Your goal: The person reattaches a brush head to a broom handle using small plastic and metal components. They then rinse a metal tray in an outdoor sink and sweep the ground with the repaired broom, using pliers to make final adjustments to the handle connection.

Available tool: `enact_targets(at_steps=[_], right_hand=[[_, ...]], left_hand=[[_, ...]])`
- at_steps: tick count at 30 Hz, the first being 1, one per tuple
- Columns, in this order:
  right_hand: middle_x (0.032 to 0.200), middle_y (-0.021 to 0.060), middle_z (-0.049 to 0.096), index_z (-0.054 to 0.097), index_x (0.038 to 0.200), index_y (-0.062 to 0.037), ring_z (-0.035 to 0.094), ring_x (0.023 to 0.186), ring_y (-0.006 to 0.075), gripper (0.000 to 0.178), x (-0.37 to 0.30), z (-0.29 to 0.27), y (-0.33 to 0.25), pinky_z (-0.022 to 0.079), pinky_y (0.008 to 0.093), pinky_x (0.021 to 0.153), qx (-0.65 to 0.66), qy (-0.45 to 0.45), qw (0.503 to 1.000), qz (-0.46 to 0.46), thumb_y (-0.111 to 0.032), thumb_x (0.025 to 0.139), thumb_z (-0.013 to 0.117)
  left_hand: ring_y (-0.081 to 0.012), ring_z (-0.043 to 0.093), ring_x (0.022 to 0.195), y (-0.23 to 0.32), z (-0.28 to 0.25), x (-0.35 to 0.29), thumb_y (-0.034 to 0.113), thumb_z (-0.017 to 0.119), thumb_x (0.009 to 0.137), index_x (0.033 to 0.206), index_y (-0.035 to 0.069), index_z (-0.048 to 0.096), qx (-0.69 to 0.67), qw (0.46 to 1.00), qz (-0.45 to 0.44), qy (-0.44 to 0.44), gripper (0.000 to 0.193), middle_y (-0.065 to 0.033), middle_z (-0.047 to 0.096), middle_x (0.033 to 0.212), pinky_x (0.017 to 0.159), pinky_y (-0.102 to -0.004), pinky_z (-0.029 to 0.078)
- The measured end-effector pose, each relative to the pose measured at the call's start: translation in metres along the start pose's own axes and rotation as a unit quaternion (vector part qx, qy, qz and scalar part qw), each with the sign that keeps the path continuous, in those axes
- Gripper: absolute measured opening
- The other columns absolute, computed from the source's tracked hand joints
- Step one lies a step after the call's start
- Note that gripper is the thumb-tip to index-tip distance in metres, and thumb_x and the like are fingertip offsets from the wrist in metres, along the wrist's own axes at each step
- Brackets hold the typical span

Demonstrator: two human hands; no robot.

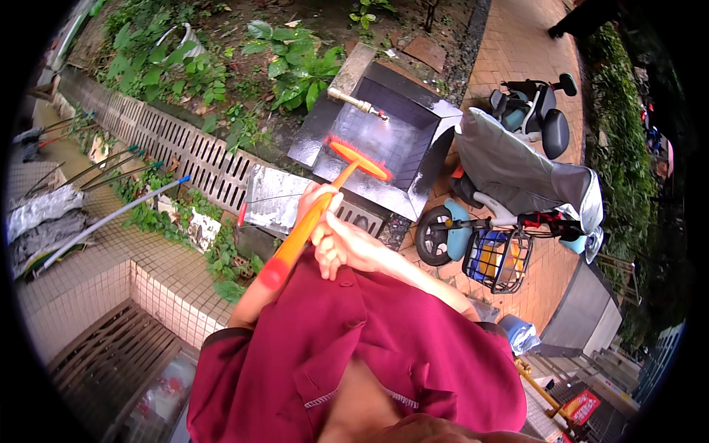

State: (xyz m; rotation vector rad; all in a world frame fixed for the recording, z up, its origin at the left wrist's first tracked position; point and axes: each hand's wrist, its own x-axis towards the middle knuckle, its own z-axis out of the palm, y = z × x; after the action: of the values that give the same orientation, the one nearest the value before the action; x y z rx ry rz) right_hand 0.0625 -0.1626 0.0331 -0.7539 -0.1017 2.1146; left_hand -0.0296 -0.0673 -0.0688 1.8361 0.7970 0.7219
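Note:
An orange long-handled broom [343, 176] slants across the middle, its red-bristled head over a dark, wet, square sink [421, 122]. My left hand [314, 201] is closed around the handle, partway below the head. Just below it, my right hand [341, 242] has its fingers curled in against the handle; part of that grip is hidden. The handle's near end points back toward my maroon shirt and looks blurred. Over the sink, a pale pipe with a tap [358, 102] sprays water into the basin.
At the right stands a light-blue electric scooter [443, 232] with a wire basket [498, 258] and grey cover. A slotted drain cover [162, 129] runs along the left of the sink. Mops [52, 214] lie at far left. Someone's dark leg [583, 18] shows top right.

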Motion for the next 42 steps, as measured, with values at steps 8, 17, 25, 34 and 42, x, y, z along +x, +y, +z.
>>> enact_targets(at_steps=[8,17,25,34,42], right_hand=[[0.105,0.021,0.057,0.047,0.106,0.0021,0.053,0.106,0.0301,0.061,0.031,-0.141,0.051,0.044,0.0462,0.089,0.285,0.127,0.949,-0.047,-0.055,0.087,0.037],[0.093,0.0158,0.056,0.043,0.098,-0.0006,0.057,0.088,0.0273,0.02,0.065,-0.194,0.07,0.049,0.041,0.083,0.286,0.207,0.929,-0.107,-0.02,0.092,0.041],[0.114,0.0169,0.054,0.049,0.1,-0.0026,0.051,0.109,0.027,0.024,0.072,-0.082,0.05,0.042,0.0396,0.094,0.19,-0.003,0.981,-0.022,-0.025,0.09,0.048],[0.111,0.018,0.054,0.045,0.115,-0.0009,0.055,0.103,0.027,0.042,0.191,0.061,0.058,0.048,0.038,0.084,0.047,-0.133,0.989,0.035,-0.035,0.09,0.046],[0.129,0.0177,0.041,0.033,0.127,0.0021,0.042,0.119,0.0278,0.055,0.359,-0.109,0.197,0.04,0.0434,0.093,-0.016,0.199,0.962,0.188,-0.036,0.089,0.047]], left_hand=[[-0.0171,0.051,0.069,0.099,-0.067,-0.07,0.003,0.058,0.074,0.076,0.002,0.059,0.006,1.0,-0.009,-0.001,0.003,-0.0065,0.051,0.075,0.064,-0.028,0.042],[-0.0193,0.052,0.086,0.139,-0.076,-0.125,0.013,0.056,0.075,0.075,0.002,0.06,-0.01,0.996,-0.055,0.07,0.012,-0.0121,0.054,0.096,0.077,-0.0291,0.041],[-0.0174,0.049,0.061,0.165,-0.165,-0.176,0.027,0.054,0.081,0.067,0.003,0.05,-0.126,0.96,-0.033,0.249,0.028,-0.0157,0.056,0.07,0.058,-0.0288,0.04],[-0.0082,0.033,0.053,0.105,-0.228,-0.173,0.021,0.049,0.087,0.075,0.005,0.043,-0.122,0.947,-0.005,0.298,0.021,-0.0123,0.05,0.089,0.05,-0.0207,0.029],[-0.0078,0.032,0.059,0.05,-0.266,-0.204,0.022,0.049,0.088,0.073,0.006,0.04,-0.062,0.852,-0.095,0.511,0.024,-0.0107,0.048,0.084,0.054,-0.0198,0.03]])
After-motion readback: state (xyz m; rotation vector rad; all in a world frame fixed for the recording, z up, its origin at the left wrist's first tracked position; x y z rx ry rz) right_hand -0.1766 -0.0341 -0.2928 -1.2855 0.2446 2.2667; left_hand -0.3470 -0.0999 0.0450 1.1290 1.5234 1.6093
